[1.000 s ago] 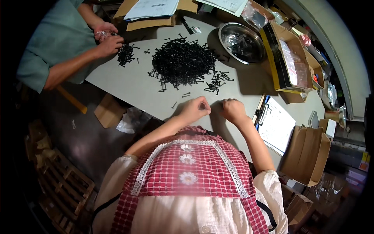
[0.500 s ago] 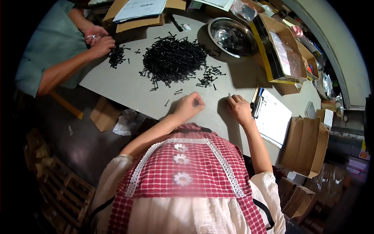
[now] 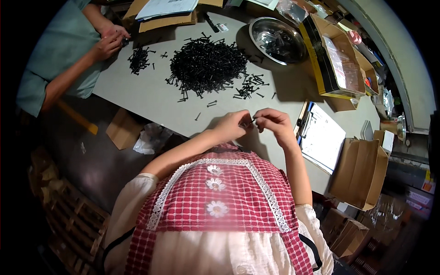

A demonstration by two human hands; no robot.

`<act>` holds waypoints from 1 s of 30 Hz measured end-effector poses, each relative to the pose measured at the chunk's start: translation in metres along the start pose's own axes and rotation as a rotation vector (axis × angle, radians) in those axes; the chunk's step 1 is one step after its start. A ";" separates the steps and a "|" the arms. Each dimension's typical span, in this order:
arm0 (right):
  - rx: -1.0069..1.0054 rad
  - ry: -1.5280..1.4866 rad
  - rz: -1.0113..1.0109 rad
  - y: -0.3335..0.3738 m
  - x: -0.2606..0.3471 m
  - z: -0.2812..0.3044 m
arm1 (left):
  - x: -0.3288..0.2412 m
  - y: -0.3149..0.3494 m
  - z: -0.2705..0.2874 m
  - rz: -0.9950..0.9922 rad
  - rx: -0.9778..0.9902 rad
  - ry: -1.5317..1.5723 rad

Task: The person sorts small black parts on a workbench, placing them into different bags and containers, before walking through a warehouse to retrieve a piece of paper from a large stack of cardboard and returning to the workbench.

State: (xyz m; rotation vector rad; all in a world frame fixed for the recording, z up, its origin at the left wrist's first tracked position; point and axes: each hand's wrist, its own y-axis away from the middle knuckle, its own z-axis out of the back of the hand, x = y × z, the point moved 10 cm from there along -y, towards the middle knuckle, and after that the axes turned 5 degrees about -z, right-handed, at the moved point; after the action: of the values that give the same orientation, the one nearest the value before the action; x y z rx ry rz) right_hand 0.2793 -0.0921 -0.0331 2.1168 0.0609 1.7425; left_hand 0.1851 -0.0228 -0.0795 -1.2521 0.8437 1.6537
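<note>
My left hand (image 3: 233,125) is curled closed above the table's near edge, with something small in it that I cannot make out. Close on its right, my right hand (image 3: 275,123) pinches a small dark screw (image 3: 253,121) between thumb and finger, pointed at the left hand's opening. Beyond both hands lies a big pile of black screws (image 3: 208,66). A smaller scatter of screws (image 3: 250,87) lies at its right, and a few single ones, such as a loose screw (image 3: 197,116), lie nearer my left hand.
At the far left, a co-worker's hands (image 3: 110,41) are over a small screw heap (image 3: 139,59). A steel bowl (image 3: 278,41) holds small clear bags. On the right stand a clipboard (image 3: 323,137), an open carton (image 3: 331,59) and a cardboard box (image 3: 359,174).
My right hand has moved left and up to my left hand, bringing the screw with it. My left hand has shifted slightly right. The co-worker's hands have drawn back a little.
</note>
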 end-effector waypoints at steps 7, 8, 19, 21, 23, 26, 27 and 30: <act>-0.116 0.361 0.176 0.002 0.026 -0.014 | -0.005 0.001 0.000 -0.055 -0.027 0.088; -0.121 0.358 0.192 0.002 0.028 -0.014 | -0.003 0.001 0.000 -0.061 -0.029 0.084; -0.609 1.538 0.410 -0.064 0.005 0.049 | 0.008 -0.002 0.006 -0.045 -0.060 0.041; -0.566 1.493 0.424 -0.065 0.012 0.044 | 0.011 -0.001 0.010 -0.039 -0.083 0.037; -0.544 1.486 0.563 -0.066 0.028 0.033 | 0.015 0.001 0.014 -0.045 -0.118 0.070; -0.528 1.553 0.660 -0.071 0.028 0.027 | 0.019 -0.001 0.012 -0.051 -0.132 0.077; -0.524 1.588 0.677 -0.074 0.025 0.025 | 0.019 -0.002 0.012 -0.043 -0.122 0.072; -0.578 1.727 0.428 -0.074 0.003 0.039 | 0.018 -0.001 0.012 -0.010 -0.087 0.056</act>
State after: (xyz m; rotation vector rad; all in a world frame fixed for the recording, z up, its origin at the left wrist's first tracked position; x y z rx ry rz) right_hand 0.3324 -0.0338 -0.0599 -0.1666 -0.3795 2.7593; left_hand 0.1797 -0.0077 -0.0934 -1.3657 0.8048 1.6700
